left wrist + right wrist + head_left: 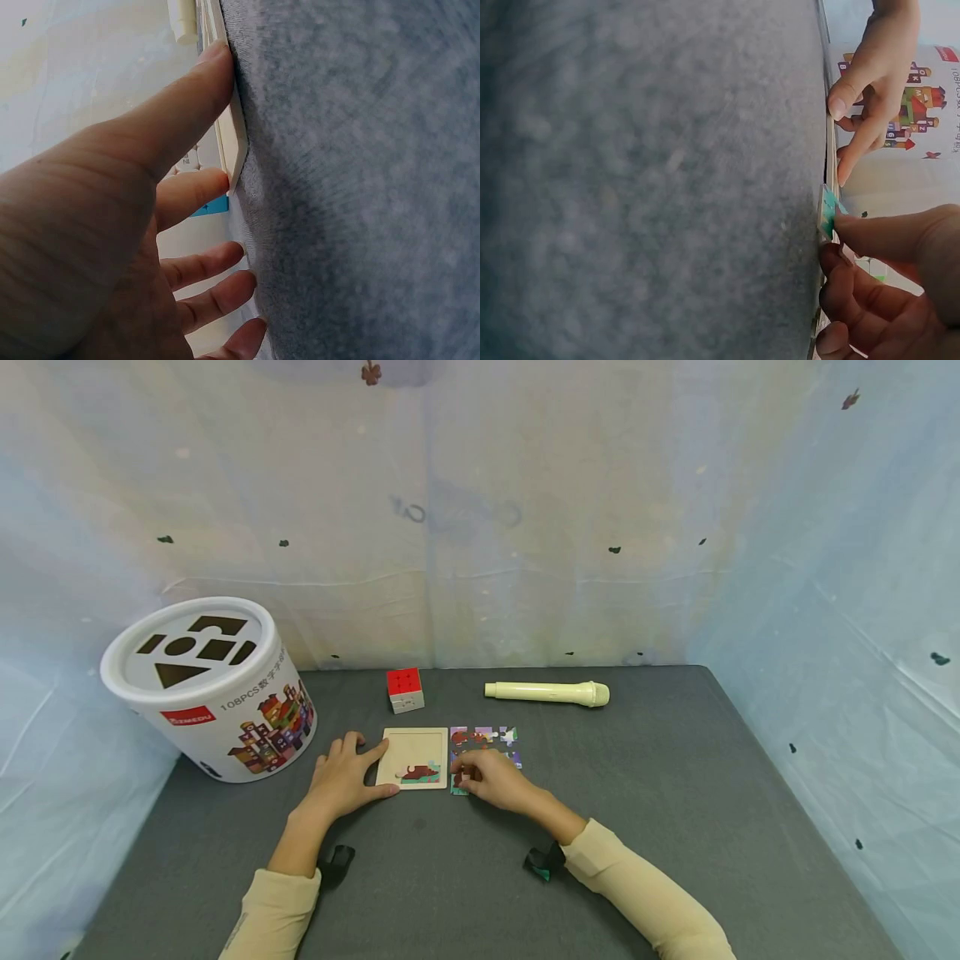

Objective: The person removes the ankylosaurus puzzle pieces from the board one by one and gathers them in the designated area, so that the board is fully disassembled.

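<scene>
A square wooden puzzle board [411,747] lies flat on the table, with a few joined pieces [422,773] in its lower right corner. My left hand [341,783] rests at its left side, fingers spread. Its thumb touches the board's near edge and its index finger the left edge. To the right of the board, my right hand [497,779] pinches a teal-edged puzzle piece [827,212] between thumb and fingers, low over the table. Loose purple and brown puzzle pieces [483,735] lie beside the board, partly hidden under that hand.
Behind the board sits a red-topped puzzle cube [406,690], and a pale yellow toy microphone [547,693] lies to its right. A large white block bucket [288,710] with shaped holes in its lid stands at the left. Patterned curtains surround the grey table [675,827].
</scene>
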### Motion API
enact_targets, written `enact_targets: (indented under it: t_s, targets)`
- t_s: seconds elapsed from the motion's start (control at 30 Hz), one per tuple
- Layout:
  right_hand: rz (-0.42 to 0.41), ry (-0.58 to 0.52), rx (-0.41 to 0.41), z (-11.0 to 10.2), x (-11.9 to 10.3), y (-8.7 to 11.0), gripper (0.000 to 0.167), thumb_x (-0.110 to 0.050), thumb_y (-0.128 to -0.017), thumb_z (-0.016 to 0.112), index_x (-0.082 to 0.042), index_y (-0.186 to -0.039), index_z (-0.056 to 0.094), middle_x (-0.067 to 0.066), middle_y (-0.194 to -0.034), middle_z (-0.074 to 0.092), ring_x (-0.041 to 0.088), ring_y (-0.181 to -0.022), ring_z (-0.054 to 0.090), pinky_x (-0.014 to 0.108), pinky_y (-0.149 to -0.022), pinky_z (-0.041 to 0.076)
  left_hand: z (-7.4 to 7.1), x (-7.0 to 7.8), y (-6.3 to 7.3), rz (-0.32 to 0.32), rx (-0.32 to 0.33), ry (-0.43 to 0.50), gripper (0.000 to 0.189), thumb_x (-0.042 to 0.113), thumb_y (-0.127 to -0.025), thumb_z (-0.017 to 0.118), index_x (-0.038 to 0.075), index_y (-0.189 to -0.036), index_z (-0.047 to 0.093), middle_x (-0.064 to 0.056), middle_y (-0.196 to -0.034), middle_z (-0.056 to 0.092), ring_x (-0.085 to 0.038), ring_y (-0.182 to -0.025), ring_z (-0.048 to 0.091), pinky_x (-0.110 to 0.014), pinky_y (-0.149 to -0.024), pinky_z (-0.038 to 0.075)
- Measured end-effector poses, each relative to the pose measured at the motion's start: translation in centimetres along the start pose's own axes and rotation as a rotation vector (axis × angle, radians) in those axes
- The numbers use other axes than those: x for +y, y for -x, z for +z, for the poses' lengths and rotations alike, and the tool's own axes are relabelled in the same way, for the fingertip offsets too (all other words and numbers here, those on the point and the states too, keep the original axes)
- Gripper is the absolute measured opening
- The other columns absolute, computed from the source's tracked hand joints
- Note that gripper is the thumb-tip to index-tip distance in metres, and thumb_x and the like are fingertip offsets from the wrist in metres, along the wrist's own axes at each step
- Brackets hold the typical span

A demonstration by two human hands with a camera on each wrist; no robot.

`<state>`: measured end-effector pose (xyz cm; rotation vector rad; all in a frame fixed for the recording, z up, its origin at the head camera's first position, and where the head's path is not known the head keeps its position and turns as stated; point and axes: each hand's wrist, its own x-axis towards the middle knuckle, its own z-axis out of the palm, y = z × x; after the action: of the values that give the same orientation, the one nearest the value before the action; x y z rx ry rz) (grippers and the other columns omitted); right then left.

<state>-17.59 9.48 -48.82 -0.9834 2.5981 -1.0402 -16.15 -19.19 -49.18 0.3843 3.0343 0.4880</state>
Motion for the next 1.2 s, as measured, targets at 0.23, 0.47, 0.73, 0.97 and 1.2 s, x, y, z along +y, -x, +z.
enact_targets:
  t_s: [0.23,0.47,0.73,0.97,1.2]
  targets:
    - [-0.047,0.127,0.002,0.12,-0.19,0.05,0.026,-0.010,-0.086,0.079,-0.006,-0.111,0.072,0.001,-0.093,0.066,0.010,-0.077,0.057,0.024,-0.067,0.046,-0.02,0.00,-0.07,0.002,0.001,-0.007,0.086,0.058,-0.080,0.077,0.014,-0.149,0.049,-0.023,-0.133,0.039,-0.041,-0.113,0.041,-0.060,-0.084,0.036]
    - [-0.076,0.216,0.005,0.11,-0.36,0.15,0.026,-0.015,-0.085,0.081,-0.010,-0.109,0.072,0.001,-0.096,0.060,0.013,-0.083,0.058,0.025,-0.069,0.046,-0.12,0.09,-0.09,0.004,0.000,-0.007,0.086,0.056,-0.080,0.077,0.013,-0.149,0.049,-0.024,-0.133,0.039,-0.042,-0.114,0.041,-0.061,-0.084,0.036]
    - [-0.080,0.212,0.005,0.03,-0.47,0.24,0.026,-0.016,-0.086,0.080,-0.011,-0.111,0.074,0.002,-0.098,0.059,0.013,-0.075,0.053,0.023,-0.064,0.041,-0.08,0.09,-0.07,0.002,-0.005,-0.004,0.086,0.056,-0.080,0.077,0.013,-0.149,0.049,-0.024,-0.134,0.039,-0.041,-0.114,0.041,-0.061,-0.084,0.036]
    - [-0.035,0.198,0.037,0.14,-0.62,0.28,0.043,-0.015,-0.083,0.083,-0.007,-0.122,0.065,0.005,-0.099,0.063,0.015,-0.080,0.055,0.028,-0.067,0.044,-0.13,0.15,0.01,-0.001,-0.009,0.001,0.086,0.056,-0.080,0.077,0.013,-0.149,0.049,-0.024,-0.134,0.039,-0.042,-0.115,0.040,-0.061,-0.085,0.035]
    - [0.011,0.165,0.051,0.34,-0.63,0.19,0.034,-0.014,-0.082,0.084,-0.006,-0.109,0.067,0.003,-0.093,0.061,0.013,-0.078,0.054,0.026,-0.067,0.044,-0.18,0.19,0.11,0.002,-0.006,0.005,0.085,0.055,-0.081,0.077,0.013,-0.149,0.049,-0.024,-0.134,0.039,-0.042,-0.115,0.040,-0.060,-0.084,0.035]
